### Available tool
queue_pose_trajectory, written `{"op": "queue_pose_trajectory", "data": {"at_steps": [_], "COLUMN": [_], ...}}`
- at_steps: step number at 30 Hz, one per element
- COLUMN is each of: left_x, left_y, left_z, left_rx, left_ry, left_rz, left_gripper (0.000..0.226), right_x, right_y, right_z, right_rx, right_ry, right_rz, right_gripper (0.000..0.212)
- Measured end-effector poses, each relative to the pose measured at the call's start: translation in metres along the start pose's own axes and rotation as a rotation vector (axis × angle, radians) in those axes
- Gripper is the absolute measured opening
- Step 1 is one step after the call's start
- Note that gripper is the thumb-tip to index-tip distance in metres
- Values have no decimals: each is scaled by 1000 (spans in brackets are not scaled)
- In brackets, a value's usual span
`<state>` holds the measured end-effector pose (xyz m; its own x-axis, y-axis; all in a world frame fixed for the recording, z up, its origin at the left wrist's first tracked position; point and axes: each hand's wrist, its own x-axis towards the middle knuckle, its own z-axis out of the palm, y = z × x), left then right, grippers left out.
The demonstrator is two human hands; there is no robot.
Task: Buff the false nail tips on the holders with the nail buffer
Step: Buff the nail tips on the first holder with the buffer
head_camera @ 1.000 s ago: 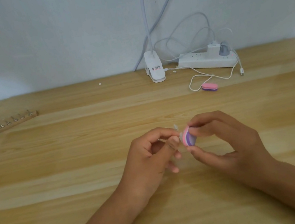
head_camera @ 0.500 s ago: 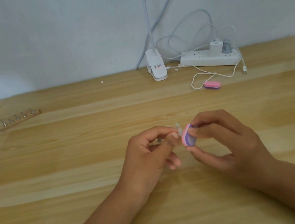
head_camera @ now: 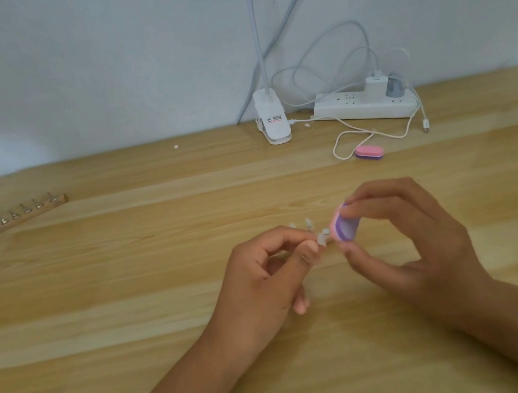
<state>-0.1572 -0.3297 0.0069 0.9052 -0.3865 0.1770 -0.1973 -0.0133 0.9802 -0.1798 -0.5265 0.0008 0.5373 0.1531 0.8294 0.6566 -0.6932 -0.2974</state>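
Observation:
Over the middle of the wooden table (head_camera: 134, 320), my left hand (head_camera: 265, 284) pinches small holders topped with pale false nail tips (head_camera: 321, 237) between thumb and forefinger. Several tips stick out above and beside the fingertips; the holders' stems are mostly hidden by the hand. My right hand (head_camera: 409, 239) grips a small pink and purple nail buffer (head_camera: 344, 225) between thumb and fingers. The buffer's pink edge sits right beside the nearest tip; whether they touch is unclear.
A wooden base with several metal holders (head_camera: 28, 211) lies at the far left. A second pink and purple buffer (head_camera: 369, 152) lies at the back right, near a white cable (head_camera: 377, 133), a power strip (head_camera: 362, 105) and a lamp clip (head_camera: 273, 121) by the wall.
The buffer has drawn slightly right, away from my left thumb, so more of the nail tips show. Both hands stay in the same spot over the table.

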Motion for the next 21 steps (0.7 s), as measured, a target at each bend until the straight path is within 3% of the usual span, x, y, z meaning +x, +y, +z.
{"op": "queue_pose_trajectory", "data": {"at_steps": [3, 8, 12, 17, 21], "left_x": [-2, -2, -3, -3, -4], "left_y": [2, 3, 5, 6, 5], "left_z": [0, 1, 3, 3, 3], "left_rx": [37, 24, 45, 7, 27], "left_ry": [-65, -66, -118, -106, -143], "left_rz": [36, 33, 49, 26, 45], "left_gripper": [12, 18, 19, 23, 21], "right_x": [-5, 1, -6, -1, -4], "right_y": [-8, 4, -4, 4, -5], "right_z": [6, -3, 5, 2, 8], "right_rx": [38, 48, 103, 36, 11], "right_ry": [-73, -22, -82, -31, -22], "right_rz": [-122, -24, -149, -105, -276], "right_gripper": [15, 17, 19, 15, 18]}}
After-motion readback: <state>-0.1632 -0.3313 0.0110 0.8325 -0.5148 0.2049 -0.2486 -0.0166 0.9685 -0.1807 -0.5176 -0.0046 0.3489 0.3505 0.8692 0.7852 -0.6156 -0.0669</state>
